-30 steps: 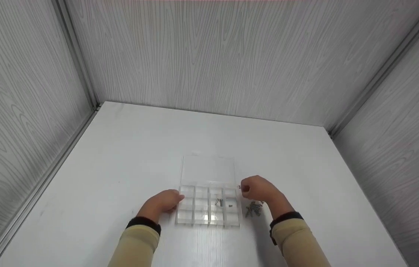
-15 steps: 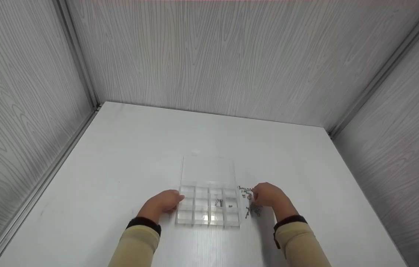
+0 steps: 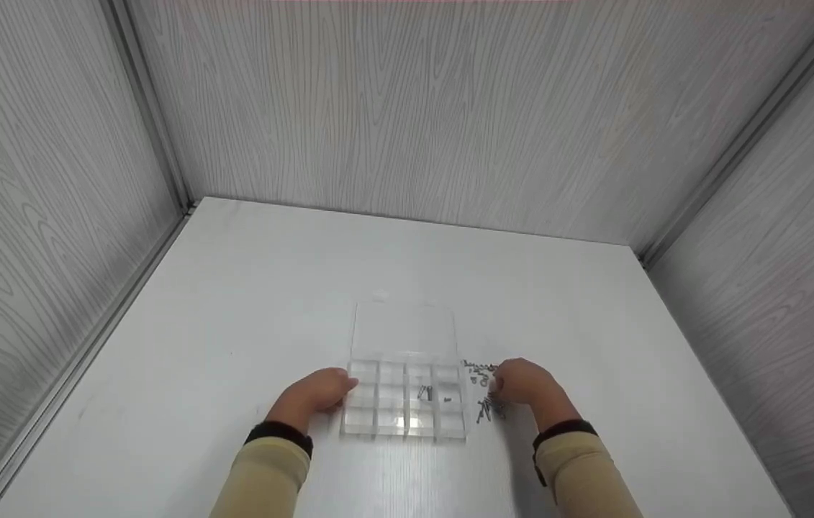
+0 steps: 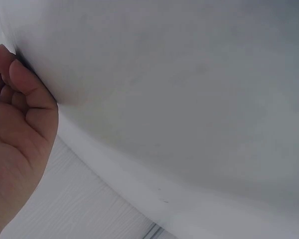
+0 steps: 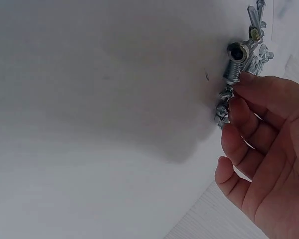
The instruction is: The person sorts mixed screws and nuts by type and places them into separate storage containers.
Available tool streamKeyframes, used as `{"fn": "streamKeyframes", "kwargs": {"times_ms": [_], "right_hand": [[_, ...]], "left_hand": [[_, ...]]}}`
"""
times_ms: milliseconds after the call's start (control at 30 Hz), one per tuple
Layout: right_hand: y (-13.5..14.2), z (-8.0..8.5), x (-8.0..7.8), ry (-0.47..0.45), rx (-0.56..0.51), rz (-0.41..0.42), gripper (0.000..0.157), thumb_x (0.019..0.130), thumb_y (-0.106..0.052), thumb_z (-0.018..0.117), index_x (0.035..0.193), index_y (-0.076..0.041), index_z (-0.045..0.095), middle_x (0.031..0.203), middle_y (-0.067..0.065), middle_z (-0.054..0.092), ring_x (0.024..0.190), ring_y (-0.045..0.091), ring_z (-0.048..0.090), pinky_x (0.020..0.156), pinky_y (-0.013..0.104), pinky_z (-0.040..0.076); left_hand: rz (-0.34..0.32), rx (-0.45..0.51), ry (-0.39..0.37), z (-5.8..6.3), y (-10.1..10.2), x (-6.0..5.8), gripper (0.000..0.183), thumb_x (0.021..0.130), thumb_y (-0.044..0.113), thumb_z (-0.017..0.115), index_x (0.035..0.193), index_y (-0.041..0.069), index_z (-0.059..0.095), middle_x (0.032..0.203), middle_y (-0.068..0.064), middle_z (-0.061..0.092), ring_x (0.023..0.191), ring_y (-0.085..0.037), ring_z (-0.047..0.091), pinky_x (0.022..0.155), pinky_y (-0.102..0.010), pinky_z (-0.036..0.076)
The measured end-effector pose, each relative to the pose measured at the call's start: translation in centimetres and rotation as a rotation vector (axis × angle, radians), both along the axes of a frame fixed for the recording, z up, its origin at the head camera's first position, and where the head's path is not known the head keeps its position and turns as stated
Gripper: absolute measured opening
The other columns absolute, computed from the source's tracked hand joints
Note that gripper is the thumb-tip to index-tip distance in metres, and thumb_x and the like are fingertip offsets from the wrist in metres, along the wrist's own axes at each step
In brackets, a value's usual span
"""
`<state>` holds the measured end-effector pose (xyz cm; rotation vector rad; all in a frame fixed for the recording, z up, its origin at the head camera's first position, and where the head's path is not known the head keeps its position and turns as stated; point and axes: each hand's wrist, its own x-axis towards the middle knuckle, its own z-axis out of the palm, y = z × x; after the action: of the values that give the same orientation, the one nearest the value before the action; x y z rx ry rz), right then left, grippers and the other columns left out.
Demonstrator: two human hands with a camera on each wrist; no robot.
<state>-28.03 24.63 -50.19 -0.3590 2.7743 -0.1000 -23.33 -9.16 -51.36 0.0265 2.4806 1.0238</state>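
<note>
A clear plastic compartment box (image 3: 391, 396) lies on the table with its lid folded back. My left hand (image 3: 319, 389) grips the box's left edge, thumb over the rim; its curled fingers also show in the left wrist view. Several small screws (image 3: 426, 393) lie in compartments right of the middle. At the box's right side my right hand (image 3: 522, 381) reaches into a pile of bolts and screws (image 3: 486, 410). In the right wrist view thumb and fingertips touch the pile next to a large socket-head bolt (image 5: 236, 52), with the fingers loosely bent and slightly apart.
The clear lid (image 3: 404, 329) lies flat behind the box. Small loose hardware (image 3: 477, 370) is spread between the box and the right hand. The white table (image 3: 270, 273) is bounded by grey wood-grain panels (image 3: 407, 108) at the back and both sides.
My right hand has moved right and toward me, from beside the box's upper right corner to the hardware pile, uncovering small pieces there. My left hand stays at the box's edge.
</note>
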Motion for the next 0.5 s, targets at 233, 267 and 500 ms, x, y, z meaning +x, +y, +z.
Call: {"fn": "streamKeyframes", "kwargs": {"times_ms": [233,267,500], "right_hand": [[-0.06,-0.04,-0.17,-0.031,-0.011,-0.017,0.009,0.08,-0.008,0.064,0.072,-0.011,0.067,0.078,0.001,0.062,0.064,0.016,0.05,0.061,0.032,0.045],[-0.07,-0.01,-0.19,-0.035,-0.012,-0.021,0.01,0.081,-0.009,0.065,0.071,-0.011,0.066,0.077,0.001,0.062,0.063,0.016,0.05,0.06,0.032,0.045],[-0.49,0.75,-0.53,-0.01,-0.02,-0.008,0.015,0.078,-0.012,0.068,0.067,-0.011,0.058,0.065,-0.001,0.053,0.06,0.017,0.048,0.054,0.031,0.041]], "left_hand": [[0.018,0.044,-0.032,0.21,-0.02,0.11,0.028,0.097,0.027,0.04,0.08,0.007,0.052,0.056,0.0,0.039,0.054,-0.015,0.039,0.065,-0.031,0.039],[0.022,0.057,-0.039,0.19,-0.04,0.13,0.029,0.097,0.027,0.04,0.077,0.008,0.049,0.056,0.0,0.039,0.053,-0.015,0.038,0.063,-0.03,0.038],[0.046,0.117,-0.053,0.01,-0.05,0.21,0.032,0.096,0.026,0.042,0.067,0.014,0.039,0.055,0.001,0.038,0.051,-0.014,0.036,0.055,-0.026,0.035]]}}
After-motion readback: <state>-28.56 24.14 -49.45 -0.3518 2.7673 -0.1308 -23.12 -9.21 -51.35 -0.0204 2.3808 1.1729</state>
